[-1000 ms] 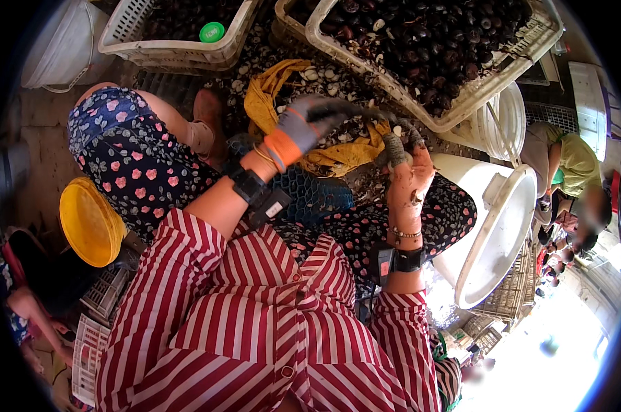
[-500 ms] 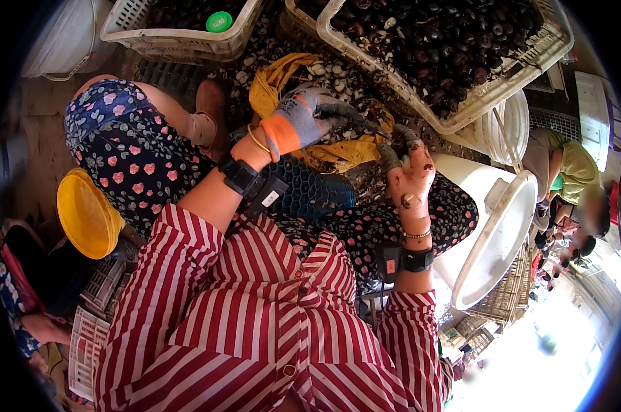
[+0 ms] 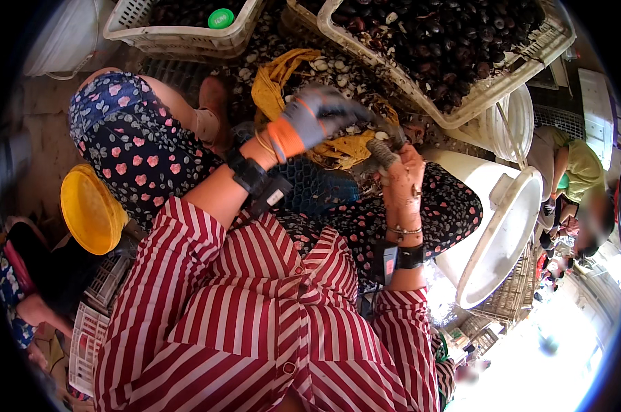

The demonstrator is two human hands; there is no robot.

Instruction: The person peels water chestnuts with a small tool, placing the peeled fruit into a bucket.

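Observation:
My left hand (image 3: 312,122), in a grey glove with an orange cuff, reaches over the yellow cloth (image 3: 341,149). Motion blurs its fingers, so whether they grip anything does not show. Close on its right, my right hand (image 3: 405,170) is bare and smeared with dirt, with ribbed grey finger covers (image 3: 382,152). Its fingers are curled and closed around something small that I cannot make out. Both hands are above my lap, nearly meeting. Beyond them, a pale plastic crate (image 3: 430,113) holds a heap of dark, glossy, rounded shells (image 3: 437,48).
Pale shell bits (image 3: 324,65) litter the floor ahead. Another crate (image 3: 180,42) with a green round lid (image 3: 220,18) stands far left. A white bucket (image 3: 492,240) leans by my right leg; a yellow bucket (image 3: 91,209) sits left. Another person (image 3: 578,168) crouches at right.
My left hand has moved slightly right and is now blurred. My right hand has turned and its fingers have curled in more tightly.

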